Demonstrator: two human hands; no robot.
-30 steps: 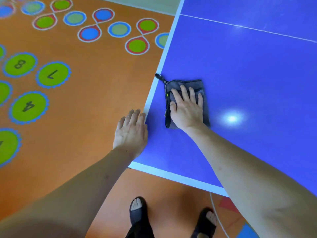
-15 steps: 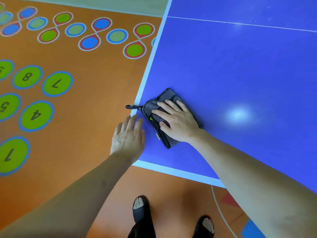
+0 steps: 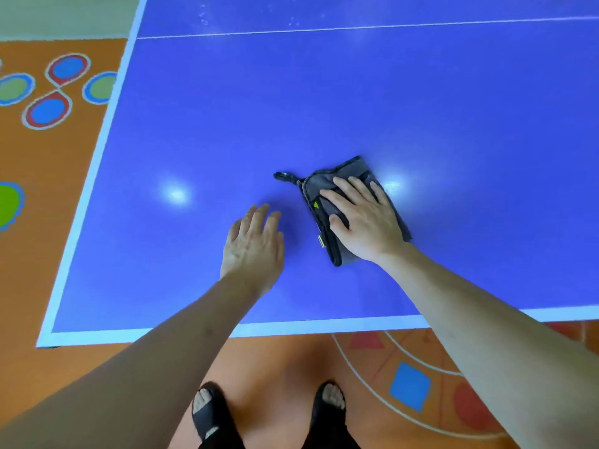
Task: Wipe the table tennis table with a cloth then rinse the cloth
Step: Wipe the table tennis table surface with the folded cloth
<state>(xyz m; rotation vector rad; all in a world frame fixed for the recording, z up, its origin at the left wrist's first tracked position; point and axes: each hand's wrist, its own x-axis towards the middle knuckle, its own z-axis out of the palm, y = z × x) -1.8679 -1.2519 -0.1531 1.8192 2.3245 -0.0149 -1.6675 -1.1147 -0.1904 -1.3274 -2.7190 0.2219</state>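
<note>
A person's right hand (image 3: 364, 218) presses flat on a folded grey cloth (image 3: 327, 186) on the blue table tennis table (image 3: 324, 98), seen from above.

The cloth lies right of frame centre, its black loop trailing toward the left, a small green tag showing at its left edge. The fingers on it are straight and slightly spread. The left hand (image 3: 252, 244), just left of the cloth and apart from it, holds nothing, fingers straight and close together. Below the table's white edge, two feet in dark sandals (image 3: 207, 413) stand on the orange patterned floor (image 3: 52, 163).
</note>
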